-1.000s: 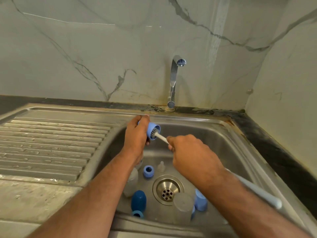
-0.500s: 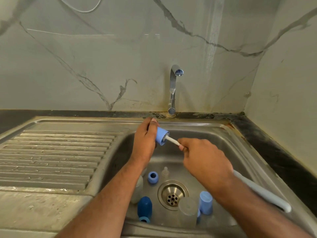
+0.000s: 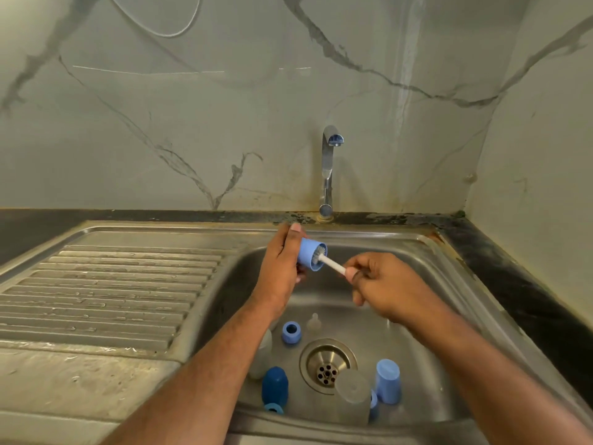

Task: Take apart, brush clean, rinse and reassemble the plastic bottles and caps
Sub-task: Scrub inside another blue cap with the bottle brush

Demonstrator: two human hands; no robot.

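Over the sink basin, the left hand (image 3: 282,264) wraps its fingers around a light blue cap (image 3: 310,254), open mouth turned toward the right. The right hand (image 3: 382,285) pinches the white stem of a bottle brush (image 3: 333,264) close to its head, and the bristles sit inside the cap's mouth.

Below the hands, loose parts lie on the floor of the sink (image 3: 455,277): a small blue ring (image 3: 291,332) and a clear teat (image 3: 313,322) just behind the drain (image 3: 327,367), a dark blue cap (image 3: 274,385) and a pale bottle (image 3: 262,354) to the left, a clear bottle (image 3: 353,399) and another light blue cap (image 3: 388,385) to the right. The tap (image 3: 329,168) stands behind, with no water visibly running.

The likeliest slip, as I judge it, is the wet cap twisting out of the left fingers if the brush is pushed hard or off-axis; it would drop among the parts below. A sharp pull could flick dirty water off the bristles. The teat lies near the drain and could be nudged onto it.
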